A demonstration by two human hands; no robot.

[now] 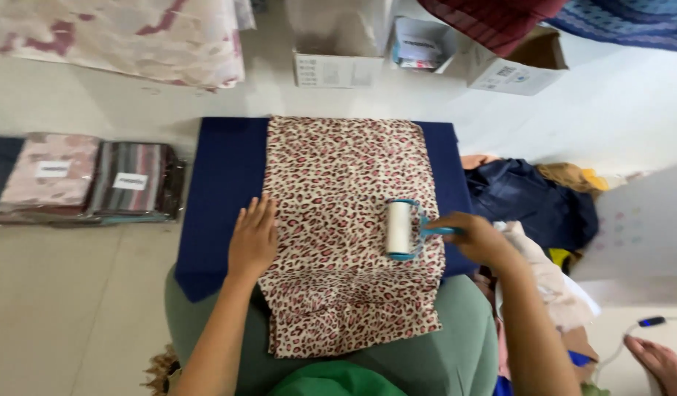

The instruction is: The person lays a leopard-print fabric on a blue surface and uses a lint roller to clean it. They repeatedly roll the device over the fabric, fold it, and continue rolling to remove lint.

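Cloth under my hands: I see a leopard-print fabric sheet [338, 220], cream ground with pink and dark brown spots.
Board beneath it: a flat navy blue padded board [221, 191], plain, no pattern.
Roller: my right hand [474, 235] holds a white-drum lint roller with a light blue frame and handle [403, 229].
Lap: I read plain sage green trousers [456, 345], with a brighter green patch at the bottom edge.
Left stack: wrapped folded fabric packs [81, 178], one pale pink mottled, one striped grey, maroon and green, each with a white label.
Right heap: a loose clothing pile [533, 202], dark navy, mustard yellow, peach.
Floor: pale cream floor tiles [59, 293].
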